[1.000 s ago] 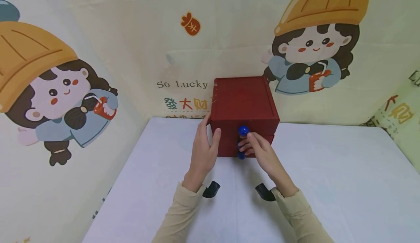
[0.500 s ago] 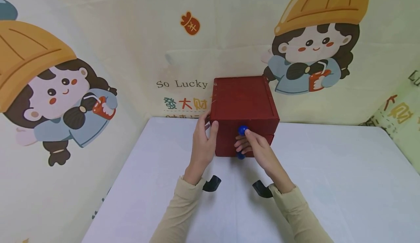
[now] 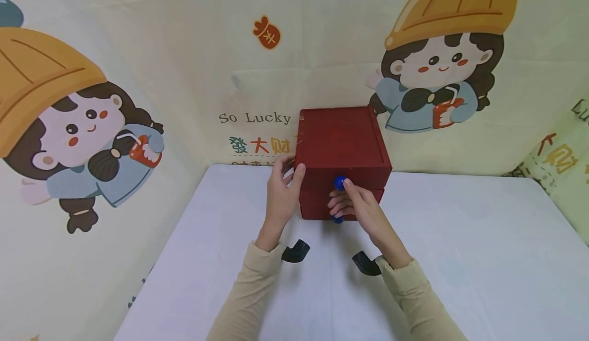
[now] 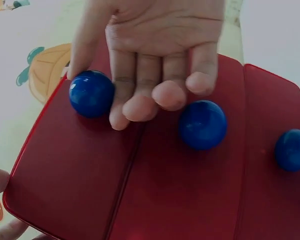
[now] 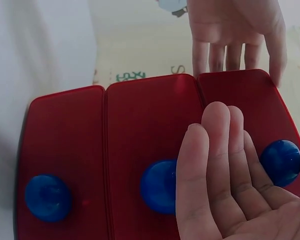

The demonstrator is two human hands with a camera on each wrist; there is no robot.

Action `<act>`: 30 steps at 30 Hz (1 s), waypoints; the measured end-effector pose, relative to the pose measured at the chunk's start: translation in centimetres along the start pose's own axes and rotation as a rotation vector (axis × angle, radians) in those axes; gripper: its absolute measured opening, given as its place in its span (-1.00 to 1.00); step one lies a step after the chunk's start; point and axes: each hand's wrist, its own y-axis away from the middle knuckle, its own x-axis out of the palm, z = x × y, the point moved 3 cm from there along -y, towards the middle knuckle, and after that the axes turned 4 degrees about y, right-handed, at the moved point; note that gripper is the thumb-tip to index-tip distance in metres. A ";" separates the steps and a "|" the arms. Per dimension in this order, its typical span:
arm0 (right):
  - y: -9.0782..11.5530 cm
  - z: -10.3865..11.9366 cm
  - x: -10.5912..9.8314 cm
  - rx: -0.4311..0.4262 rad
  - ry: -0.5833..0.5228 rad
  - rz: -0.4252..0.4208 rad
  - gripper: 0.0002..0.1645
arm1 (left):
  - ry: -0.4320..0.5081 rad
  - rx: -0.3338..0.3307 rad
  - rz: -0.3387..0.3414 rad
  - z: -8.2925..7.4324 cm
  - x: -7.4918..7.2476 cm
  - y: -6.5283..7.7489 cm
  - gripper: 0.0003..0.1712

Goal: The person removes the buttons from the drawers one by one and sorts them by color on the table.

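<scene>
A dark red box of drawers (image 3: 342, 136) stands on the table, three drawer fronts facing me, each with a round blue knob. Thumb and index finger of my right hand (image 3: 370, 216) pinch the top knob (image 3: 339, 183); the left wrist view shows them on either side of that knob (image 4: 91, 93). The other right fingers lie close together before the middle knob (image 4: 203, 125), which they hide in the head view. Below shows the bottom knob (image 3: 338, 219). My left hand (image 3: 282, 192) rests at the box's left side, thumb by the front edge, fingers extended along the side.
A white-covered table (image 3: 460, 249) spreads around the box. Behind it hangs a cream cloth (image 3: 193, 75) with printed cartoon figures. A black curved piece sticks out at each wrist, one at the left (image 3: 296, 251) and one at the right (image 3: 366, 264).
My left hand has shifted slightly up against the box's left side. My right hand has moved slightly left, its thumb and finger closing on the top knob. The drawer fronts look unmoved.
</scene>
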 end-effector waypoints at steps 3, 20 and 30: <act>0.0 0.1 0.1 -0.005 0.000 -0.005 -0.27 | 0.036 -0.021 0.006 0.3 -0.1 -0.2 -0.53; -0.5 0.3 0.3 0.063 -0.063 -0.004 -0.20 | 0.113 -0.089 -0.017 0.6 -0.3 -0.8 -0.54; -0.6 -0.1 0.4 0.098 -0.102 0.001 -0.17 | 0.161 -0.132 -0.044 3.6 0.0 -1.0 -0.59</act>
